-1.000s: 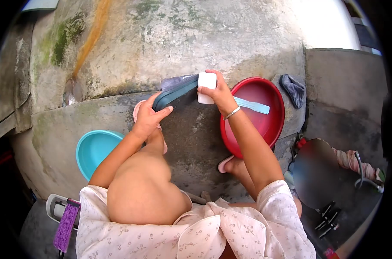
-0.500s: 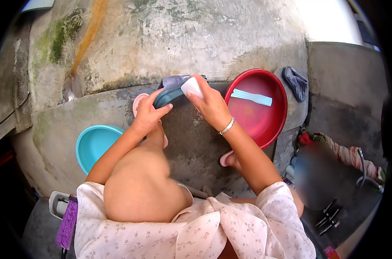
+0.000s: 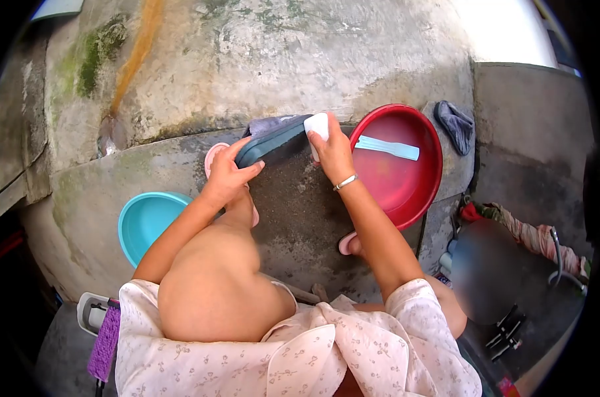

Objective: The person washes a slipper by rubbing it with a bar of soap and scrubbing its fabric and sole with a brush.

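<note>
My left hand grips one end of a grey shoe, thumb on the near side and fingers over the far side. Its blue-grey sole edge shows; part of the upper is hidden. My right hand is closed on a white block that looks like a bar of soap. The block is at the shoe's right end and seems to touch it. Just right of that hand stands a red basin, with a light blue plastic brush lying in it.
A turquoise basin stands at my left, below the left forearm. Another grey shoe leans near the wall behind the red basin. A concrete wall rises ahead. Purple fringed material is at lower left, and a hose at right.
My right hand has moved right and slightly up with the white block, from the middle of the shoe to its right end. My left hand keeps its grip in nearly the same place.
</note>
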The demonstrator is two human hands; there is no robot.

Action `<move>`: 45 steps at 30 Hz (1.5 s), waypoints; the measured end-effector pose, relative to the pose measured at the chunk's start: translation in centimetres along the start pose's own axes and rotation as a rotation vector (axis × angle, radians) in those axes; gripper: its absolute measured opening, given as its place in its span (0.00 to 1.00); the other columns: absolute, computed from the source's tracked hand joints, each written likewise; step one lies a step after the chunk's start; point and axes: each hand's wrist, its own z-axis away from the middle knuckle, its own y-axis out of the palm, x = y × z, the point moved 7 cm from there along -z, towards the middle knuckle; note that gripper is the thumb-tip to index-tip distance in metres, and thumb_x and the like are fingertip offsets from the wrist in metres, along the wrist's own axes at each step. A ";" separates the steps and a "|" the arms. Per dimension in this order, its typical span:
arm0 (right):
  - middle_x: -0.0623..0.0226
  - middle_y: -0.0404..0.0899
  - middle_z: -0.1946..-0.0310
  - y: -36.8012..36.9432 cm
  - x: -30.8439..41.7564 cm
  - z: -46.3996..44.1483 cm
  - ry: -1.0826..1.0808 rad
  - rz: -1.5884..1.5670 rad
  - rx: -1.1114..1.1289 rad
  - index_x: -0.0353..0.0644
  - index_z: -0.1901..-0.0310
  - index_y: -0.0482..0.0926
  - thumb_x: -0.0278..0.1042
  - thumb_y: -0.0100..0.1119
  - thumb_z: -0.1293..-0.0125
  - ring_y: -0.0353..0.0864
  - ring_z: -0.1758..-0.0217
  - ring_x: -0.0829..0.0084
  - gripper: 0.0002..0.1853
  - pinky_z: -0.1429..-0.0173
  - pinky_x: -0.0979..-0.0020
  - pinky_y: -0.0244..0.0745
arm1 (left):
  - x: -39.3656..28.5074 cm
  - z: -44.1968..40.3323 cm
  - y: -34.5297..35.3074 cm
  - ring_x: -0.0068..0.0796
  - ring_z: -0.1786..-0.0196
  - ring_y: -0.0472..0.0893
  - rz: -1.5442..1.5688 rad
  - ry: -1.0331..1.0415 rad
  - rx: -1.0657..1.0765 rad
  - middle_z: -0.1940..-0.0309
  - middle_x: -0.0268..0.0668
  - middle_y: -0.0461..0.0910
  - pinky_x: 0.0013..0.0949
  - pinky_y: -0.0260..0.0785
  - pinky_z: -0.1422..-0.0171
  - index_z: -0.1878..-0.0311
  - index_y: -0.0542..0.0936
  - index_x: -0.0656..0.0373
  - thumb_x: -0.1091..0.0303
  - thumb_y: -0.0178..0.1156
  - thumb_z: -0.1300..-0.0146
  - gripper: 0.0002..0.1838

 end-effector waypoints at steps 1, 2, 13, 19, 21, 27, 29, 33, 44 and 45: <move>0.49 0.81 0.72 1.0 1.4 1.2 -0.029 -0.020 0.044 0.38 0.36 0.63 0.33 0.58 0.33 0.82 0.78 0.60 0.26 0.74 0.61 0.74 | 0.7 -0.2 0.3 0.21 0.61 0.79 0.180 -0.044 -0.023 0.63 0.38 0.83 0.26 0.72 0.53 0.44 0.76 0.74 0.72 0.71 0.47 0.28; 0.47 0.81 0.70 2.1 2.2 2.3 -0.183 -0.016 0.011 0.40 0.36 0.63 0.35 0.58 0.32 0.83 0.73 0.53 0.26 0.67 0.57 0.76 | 1.3 -0.4 0.5 0.22 0.59 0.79 0.358 -0.083 -0.050 0.62 0.39 0.82 0.27 0.72 0.52 0.44 0.76 0.74 0.72 0.71 0.47 0.28; 0.43 0.82 0.66 2.1 -1.3 0.0 -0.040 -0.069 -0.041 0.40 0.36 0.62 0.37 0.57 0.32 0.83 0.66 0.48 0.26 0.63 0.55 0.76 | 2.0 -0.7 0.7 0.28 0.48 0.79 0.572 -0.344 0.095 0.50 0.39 0.78 0.31 0.72 0.41 0.40 0.72 0.69 0.71 0.71 0.45 0.30; 0.47 0.78 0.50 4.7 0.0 2.5 -0.339 0.145 0.011 0.43 0.35 0.63 0.39 0.57 0.33 0.79 0.52 0.43 0.27 0.52 0.52 0.75 | 4.7 -0.1 4.0 0.32 0.46 0.80 0.698 -0.817 0.225 0.49 0.41 0.79 0.36 0.75 0.41 0.38 0.70 0.67 0.74 0.69 0.45 0.31; 0.49 0.78 0.52 5.2 -0.2 3.5 -0.336 0.222 0.037 0.43 0.35 0.63 0.39 0.58 0.33 0.79 0.53 0.45 0.27 0.54 0.52 0.76 | 7.2 -0.4 4.9 0.36 0.47 0.80 0.678 -0.874 0.143 0.51 0.43 0.77 0.40 0.77 0.41 0.36 0.65 0.68 0.77 0.69 0.47 0.35; 0.54 0.77 0.56 3.1 0.5 2.9 -0.345 0.532 0.011 0.45 0.36 0.65 0.37 0.61 0.37 0.80 0.55 0.52 0.28 0.57 0.54 0.76 | 5.6 0.4 6.2 0.31 0.51 0.81 0.857 -0.889 0.308 0.52 0.41 0.79 0.36 0.77 0.45 0.43 0.72 0.66 0.76 0.65 0.47 0.26; 0.52 0.78 0.53 -0.2 -0.6 -0.4 -0.251 0.513 -0.156 0.42 0.36 0.64 0.38 0.60 0.36 0.80 0.53 0.50 0.28 0.55 0.55 0.76 | 4.8 0.6 5.5 0.31 0.53 0.81 0.853 -0.801 0.300 0.53 0.41 0.80 0.36 0.77 0.46 0.43 0.72 0.66 0.77 0.64 0.47 0.25; 0.52 0.79 0.57 -2.0 2.4 -1.7 -0.344 0.462 -0.261 0.40 0.37 0.65 0.37 0.61 0.37 0.81 0.57 0.50 0.29 0.56 0.54 0.76 | 1.7 -0.6 4.1 0.30 0.53 0.82 0.852 -0.631 0.299 0.55 0.40 0.80 0.35 0.77 0.45 0.42 0.72 0.67 0.78 0.64 0.48 0.27; 0.63 0.78 0.67 -1.6 9.6 -0.9 -0.737 0.600 -0.277 0.43 0.41 0.69 0.37 0.66 0.43 0.77 0.59 0.60 0.28 0.54 0.58 0.65 | 0.8 -1.8 3.8 0.22 0.51 0.77 0.565 -0.332 0.246 0.52 0.35 0.80 0.27 0.69 0.44 0.40 0.73 0.67 0.73 0.68 0.48 0.29; 0.63 0.76 0.68 -0.6 10.0 0.5 -0.804 0.617 -0.207 0.43 0.40 0.68 0.37 0.68 0.45 0.77 0.60 0.62 0.31 0.55 0.59 0.65 | 0.3 -2.0 3.5 0.23 0.52 0.79 0.535 -0.298 0.199 0.53 0.37 0.81 0.30 0.72 0.43 0.39 0.73 0.68 0.78 0.66 0.50 0.31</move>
